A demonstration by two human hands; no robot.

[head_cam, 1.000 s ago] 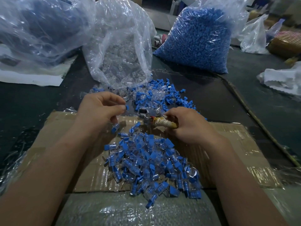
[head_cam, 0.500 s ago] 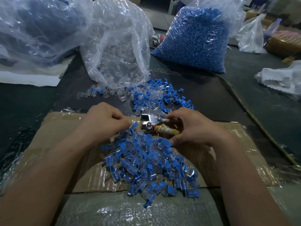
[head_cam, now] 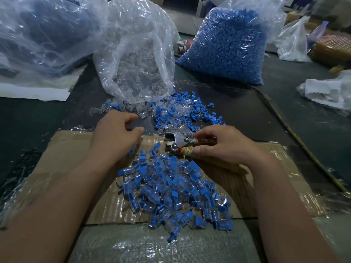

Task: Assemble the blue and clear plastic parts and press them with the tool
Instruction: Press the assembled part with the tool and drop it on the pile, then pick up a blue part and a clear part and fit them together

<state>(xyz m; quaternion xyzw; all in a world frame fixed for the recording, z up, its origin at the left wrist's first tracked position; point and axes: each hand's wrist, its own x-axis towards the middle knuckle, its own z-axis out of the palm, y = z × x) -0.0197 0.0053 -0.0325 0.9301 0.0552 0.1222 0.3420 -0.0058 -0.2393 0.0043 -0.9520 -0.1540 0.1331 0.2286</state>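
Large heap of assembled blue-and-clear pieces (head_cam: 171, 190) done; loose parts (head_cam: 182, 112) remain; right hand (head_cam: 224, 147) grips pressing tool (head_cam: 177, 142), left hand (head_cam: 115, 135) empty, fingers spread.

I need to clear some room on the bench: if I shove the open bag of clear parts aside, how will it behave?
The bag of clear parts is thin crinkled film, so it will probably crumple rather than slide as a block. Its mouth lies open toward the loose parts, so more would likely spill. It looks only part full, probably light.
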